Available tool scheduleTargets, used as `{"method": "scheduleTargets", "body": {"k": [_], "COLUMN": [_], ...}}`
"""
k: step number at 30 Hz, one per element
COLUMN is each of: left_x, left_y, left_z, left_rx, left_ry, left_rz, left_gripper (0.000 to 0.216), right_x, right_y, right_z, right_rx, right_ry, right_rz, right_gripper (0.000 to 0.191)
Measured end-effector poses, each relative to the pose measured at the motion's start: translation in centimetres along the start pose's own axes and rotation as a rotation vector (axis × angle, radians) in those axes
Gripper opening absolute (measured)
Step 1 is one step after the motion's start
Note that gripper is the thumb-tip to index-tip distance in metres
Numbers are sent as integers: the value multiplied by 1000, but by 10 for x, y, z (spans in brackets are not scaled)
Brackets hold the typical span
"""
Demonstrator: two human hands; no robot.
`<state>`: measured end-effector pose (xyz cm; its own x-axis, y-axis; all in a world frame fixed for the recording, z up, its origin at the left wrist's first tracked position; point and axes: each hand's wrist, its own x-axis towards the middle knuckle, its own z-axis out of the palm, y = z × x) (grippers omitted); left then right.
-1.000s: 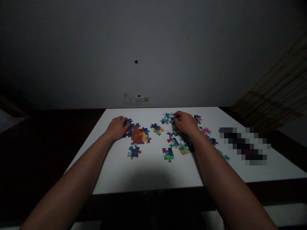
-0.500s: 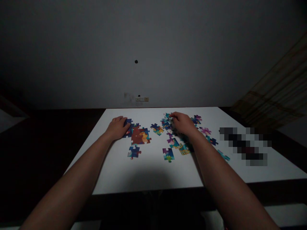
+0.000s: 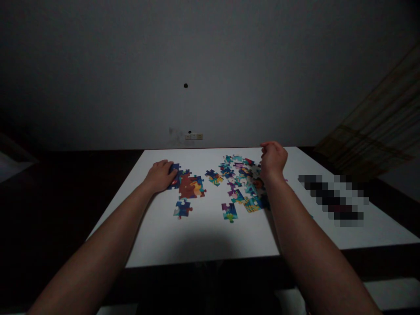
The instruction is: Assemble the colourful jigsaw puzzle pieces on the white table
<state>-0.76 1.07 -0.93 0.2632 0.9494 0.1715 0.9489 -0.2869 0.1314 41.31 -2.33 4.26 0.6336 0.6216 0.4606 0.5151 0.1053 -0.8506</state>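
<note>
Puzzle pieces (image 3: 192, 188), unclasped, touch the left hand's (image 3: 160, 176) flat grip; the right hand (image 3: 274, 160) is curled, contents unclear.

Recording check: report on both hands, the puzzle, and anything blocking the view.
Left hand resting on the joined pieces' left edge. Right hand at loose pile's right, grip unclear. Right forearm hides some pieces.

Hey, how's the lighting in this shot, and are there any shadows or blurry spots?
Head view: dim overall, the wall a dull grey; head view: a soft dark shadow on the white table near its front edge; head view: blocky pixelation on the right, hiding what's there; head view: puzzle pieces readable in colour, fine print too small.
</note>
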Motion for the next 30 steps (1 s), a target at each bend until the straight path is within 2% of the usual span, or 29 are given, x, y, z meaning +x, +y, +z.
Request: {"method": "scheduleTargets", "body": {"k": [2, 5, 7, 14, 19, 22, 27, 30], "left_x": [0, 0, 0, 0, 0, 0, -1, -1], "left_y": [0, 1, 1, 1, 0, 0, 1, 1], "left_z": [-1, -2, -2, -1, 1, 1, 0, -1], "left_rx": [3, 5, 2, 1, 1, -4, -16, -25], "left_ry": [-2, -5, -6, -2, 2, 13, 33, 38], "left_rz": [0, 1, 4, -6, -8, -1, 12, 17], "left_gripper": [76, 76, 76, 76, 76, 74, 71, 70], "right_x": [-4, -13, -17, -13, -14, -15, -16, -20], "right_y": [2, 6, 10, 16, 14, 8, -10, -16], "right_z": [-3, -5, -6, -11, -6, -4, -5, -5], "right_rx": [-238, -640, -792, -850, -733, -604, -385, -377], "right_ry": [-147, -461, -604, -730, -722, -587, -300, -289], "right_rz": [-97, -226, -259, -244, -215, -236, -269, -251], "right_gripper": [35, 32, 36, 35, 26, 20, 25, 27]}}
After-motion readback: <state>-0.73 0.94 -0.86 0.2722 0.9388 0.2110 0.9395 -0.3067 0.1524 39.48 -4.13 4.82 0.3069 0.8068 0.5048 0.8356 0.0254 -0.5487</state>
